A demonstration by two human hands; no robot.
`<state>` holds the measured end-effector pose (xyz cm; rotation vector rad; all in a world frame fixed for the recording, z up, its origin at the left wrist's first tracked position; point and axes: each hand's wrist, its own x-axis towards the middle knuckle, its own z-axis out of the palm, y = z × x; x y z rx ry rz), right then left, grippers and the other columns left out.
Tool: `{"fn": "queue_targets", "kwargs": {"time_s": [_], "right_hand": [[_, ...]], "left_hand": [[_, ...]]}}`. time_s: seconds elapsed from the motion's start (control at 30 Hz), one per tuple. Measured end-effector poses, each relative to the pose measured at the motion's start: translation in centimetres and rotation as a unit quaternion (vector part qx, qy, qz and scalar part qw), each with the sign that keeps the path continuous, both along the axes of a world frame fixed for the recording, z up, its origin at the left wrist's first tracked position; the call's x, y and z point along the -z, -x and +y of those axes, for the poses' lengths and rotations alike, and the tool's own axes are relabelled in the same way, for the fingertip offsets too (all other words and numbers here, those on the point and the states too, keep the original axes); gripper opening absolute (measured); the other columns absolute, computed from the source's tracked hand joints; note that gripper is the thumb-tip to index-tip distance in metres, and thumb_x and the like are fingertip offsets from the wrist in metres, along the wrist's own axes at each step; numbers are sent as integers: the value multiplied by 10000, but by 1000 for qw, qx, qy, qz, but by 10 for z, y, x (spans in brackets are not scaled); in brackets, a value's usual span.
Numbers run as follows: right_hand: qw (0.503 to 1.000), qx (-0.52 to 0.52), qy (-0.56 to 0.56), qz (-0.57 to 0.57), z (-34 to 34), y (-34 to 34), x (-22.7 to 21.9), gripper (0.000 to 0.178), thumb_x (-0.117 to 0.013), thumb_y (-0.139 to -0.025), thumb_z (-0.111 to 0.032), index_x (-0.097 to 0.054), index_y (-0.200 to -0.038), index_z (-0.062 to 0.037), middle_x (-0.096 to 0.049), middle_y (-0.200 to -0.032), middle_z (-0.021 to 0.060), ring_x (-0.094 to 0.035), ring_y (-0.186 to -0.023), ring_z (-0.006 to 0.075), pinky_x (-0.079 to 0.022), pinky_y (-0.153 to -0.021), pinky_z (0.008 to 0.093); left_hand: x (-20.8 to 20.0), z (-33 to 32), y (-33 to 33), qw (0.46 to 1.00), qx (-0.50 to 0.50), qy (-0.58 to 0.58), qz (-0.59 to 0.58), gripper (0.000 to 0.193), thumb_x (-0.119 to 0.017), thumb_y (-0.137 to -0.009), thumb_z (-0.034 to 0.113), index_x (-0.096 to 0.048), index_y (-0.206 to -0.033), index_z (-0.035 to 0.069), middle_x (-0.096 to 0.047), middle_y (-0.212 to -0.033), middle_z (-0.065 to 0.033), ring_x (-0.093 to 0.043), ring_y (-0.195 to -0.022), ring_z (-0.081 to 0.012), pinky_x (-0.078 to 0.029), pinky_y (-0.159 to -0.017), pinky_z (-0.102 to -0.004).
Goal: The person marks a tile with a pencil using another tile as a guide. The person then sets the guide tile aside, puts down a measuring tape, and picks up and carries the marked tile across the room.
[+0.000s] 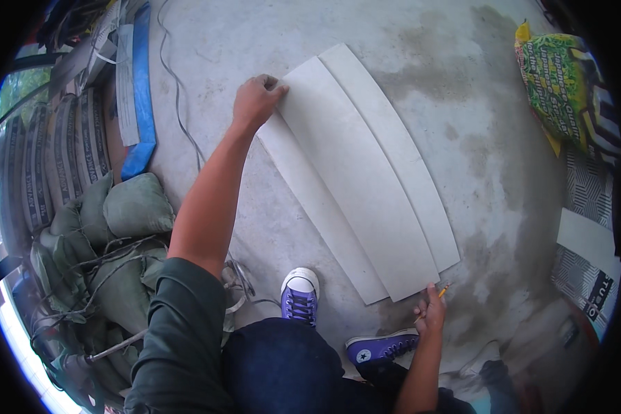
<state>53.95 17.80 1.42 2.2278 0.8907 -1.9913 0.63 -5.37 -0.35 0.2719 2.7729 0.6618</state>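
Flat off-white boards lie overlapped on the concrete floor in front of me: an upper board (355,159) on top, with one board (314,214) showing along its left side and another board (400,145) along its right. My left hand (259,100) is closed on the far left corner of the upper board, thumb on top, fingers partly hidden. At the near right corner of that board is my right hand (431,312). It holds a yellow pencil (443,291) across its fingers, while a fingertip touches the board's corner.
Green filled bags (138,207) and wrapped stacks (65,152) stand at the left, near a blue strip (141,90). A thin cable (179,86) crosses the floor. A yellow-green printed bag (566,90) lies far right. My purple shoes (300,297) are close to the boards.
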Motion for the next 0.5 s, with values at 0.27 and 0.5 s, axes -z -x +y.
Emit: {"fn": "queue_targets", "kwargs": {"time_s": [0.27, 0.5], "right_hand": [[1000, 4, 6, -2, 0, -4, 4, 268, -698, -933, -239, -524, -1101, -125, -560, -882, -4, -324, -477, 64, -338, -451, 263], [1000, 2, -5, 5, -1, 3, -2, 227, -695, -933, -254, -529, -1023, -129, -560, -833, -12, -319, -455, 66, -335, -439, 256]], "left_hand": [[1, 2, -4, 998, -38, -56, -8, 418, -721, -831, 332, -716, -1085, 0, -725, -1036, -184, -690, -980, -317, -524, -869, -392], [4, 3, -6, 994, -70, -79, -25, 419, -718, -833, 334, -713, -1100, 11, -730, -1050, -166, -690, -987, -303, -522, -876, -387]]}}
